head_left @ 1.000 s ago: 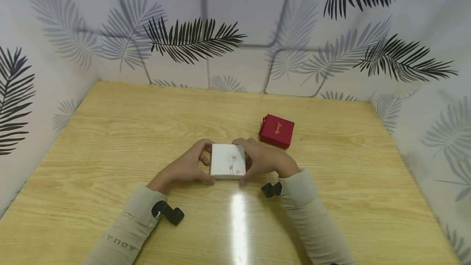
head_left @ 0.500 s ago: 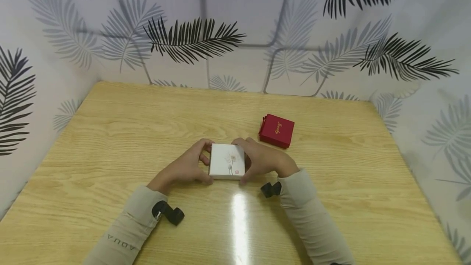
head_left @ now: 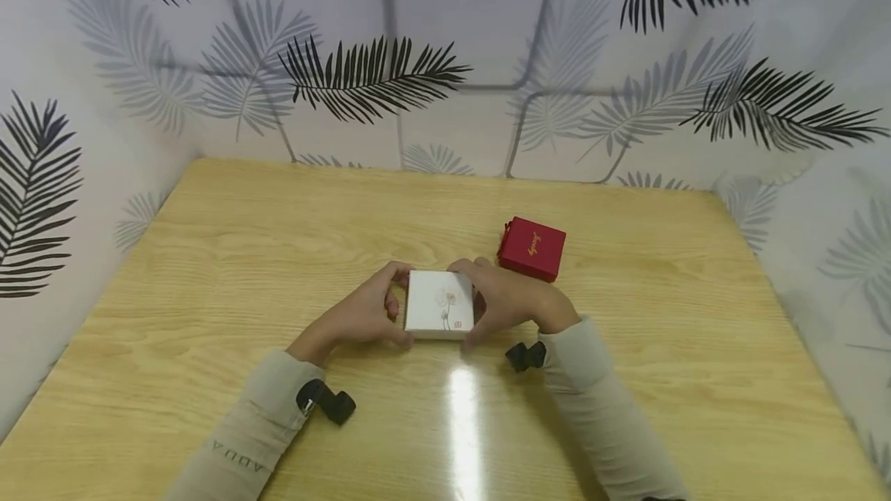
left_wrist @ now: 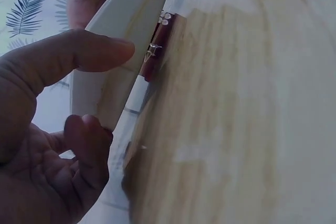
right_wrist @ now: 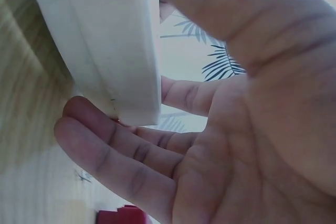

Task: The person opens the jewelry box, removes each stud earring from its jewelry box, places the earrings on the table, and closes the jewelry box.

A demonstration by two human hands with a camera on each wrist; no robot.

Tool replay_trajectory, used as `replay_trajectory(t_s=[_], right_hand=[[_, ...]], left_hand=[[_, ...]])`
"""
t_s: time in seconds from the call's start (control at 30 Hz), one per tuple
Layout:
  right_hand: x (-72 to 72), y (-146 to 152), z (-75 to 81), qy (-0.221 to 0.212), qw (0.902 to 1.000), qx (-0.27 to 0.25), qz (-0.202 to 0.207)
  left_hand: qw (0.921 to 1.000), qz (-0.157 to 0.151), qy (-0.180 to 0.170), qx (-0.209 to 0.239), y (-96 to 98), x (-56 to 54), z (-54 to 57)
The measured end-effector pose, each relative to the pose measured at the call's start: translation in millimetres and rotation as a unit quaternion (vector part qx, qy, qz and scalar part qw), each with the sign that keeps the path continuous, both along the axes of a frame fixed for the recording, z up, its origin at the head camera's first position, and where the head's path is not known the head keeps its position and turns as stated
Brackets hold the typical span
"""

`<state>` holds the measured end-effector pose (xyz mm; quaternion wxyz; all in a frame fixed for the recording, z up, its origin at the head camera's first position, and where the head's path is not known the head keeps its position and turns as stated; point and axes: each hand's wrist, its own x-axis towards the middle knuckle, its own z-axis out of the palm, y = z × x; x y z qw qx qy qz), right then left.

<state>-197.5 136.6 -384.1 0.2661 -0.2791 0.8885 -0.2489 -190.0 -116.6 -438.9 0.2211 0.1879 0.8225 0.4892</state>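
Note:
A small square white box (head_left: 433,304) with a flower drawing and a red seal mark on its top sits between both hands, mid-table. My left hand (head_left: 369,308) grips its left side, thumb at the near edge and fingers at the far corner. On the opposite side my right hand (head_left: 506,298) holds it the same way. In the left wrist view the thumb presses on the side of the white box (left_wrist: 123,30), where a seam runs along it. The right wrist view shows the white box (right_wrist: 113,51) pinched between thumb and fingers.
A red box (head_left: 533,249) with gold lettering and a ribbon on its left side lies behind the right hand. The wooden table (head_left: 278,230) reaches back to a wall covering (head_left: 452,130) with a leaf pattern. A light reflection shows on the near tabletop.
The whole head view has shifted slightly to the right. Both hands keep their hold on the white box, and the red box stays in its place on the table.

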Motion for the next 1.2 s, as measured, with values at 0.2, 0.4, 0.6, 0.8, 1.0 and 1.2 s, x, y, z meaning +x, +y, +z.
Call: replay_trajectory(t_s=[0.2, 0.4, 0.6, 0.8, 1.0, 1.2], right_hand=[[-6.5, 3, 9.9, -0.002, 0.9999, -0.012, -0.002], [-11.0, 5, 16.5, -0.006, 0.9998, -0.019, -0.004], [-17.9, 8, 22.0, 0.000, 0.9997, -0.025, -0.005], [-26.4, 11, 29.3, 0.006, 0.9996, -0.026, -0.005], [-35.7, 14, 32.9, -0.009, 0.9993, -0.029, -0.024], [-44.2, 17, 37.6, 0.001, 0.9995, -0.022, -0.021]], left_hand=[[0.9999, -0.007, 0.007, 0.010, 2.2, -7.4, 9.3], [0.9996, -0.016, 0.020, 0.009, 3.5, -15.3, 16.2], [0.9994, -0.021, 0.016, 0.021, 6.8, -23.0, 23.4], [0.9996, -0.021, 0.006, 0.019, 9.5, -31.6, 32.2], [0.9997, -0.018, 0.002, 0.016, 11.7, -43.1, 40.3], [0.9998, -0.015, -0.006, 0.013, 15.7, -53.6, 45.1]])
